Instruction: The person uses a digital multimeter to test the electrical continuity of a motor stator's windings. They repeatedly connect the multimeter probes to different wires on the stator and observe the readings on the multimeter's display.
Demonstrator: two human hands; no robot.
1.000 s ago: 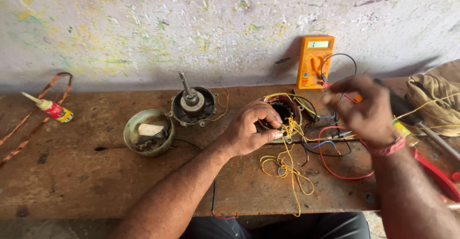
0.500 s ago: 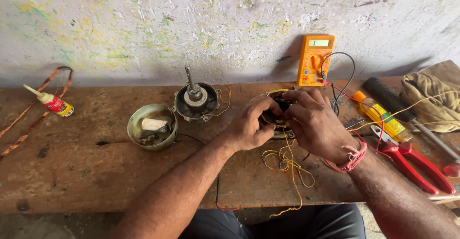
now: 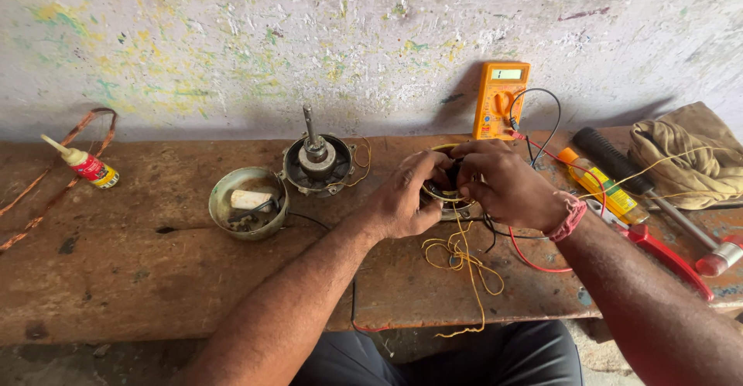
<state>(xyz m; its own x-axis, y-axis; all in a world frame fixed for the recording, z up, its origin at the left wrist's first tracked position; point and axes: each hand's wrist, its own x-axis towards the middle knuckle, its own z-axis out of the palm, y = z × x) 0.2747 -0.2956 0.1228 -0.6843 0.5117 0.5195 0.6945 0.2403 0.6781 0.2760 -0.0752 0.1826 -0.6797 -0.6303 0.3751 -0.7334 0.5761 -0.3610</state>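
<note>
— At the middle of the worn brown wooden bench [image 3: 139, 262], what do the hands hold?
— From the head view, the left hand [image 3: 402, 200] and right hand [image 3: 507, 188] are together, closed around the round wound motor stator with yellow wires [image 3: 449, 196]. It lies directly between them; both are equally near.
— And around it?
— Loose yellow wires hang toward the person. An orange multimeter [image 3: 501, 99] leans on the paint-spotted wall behind.
</note>
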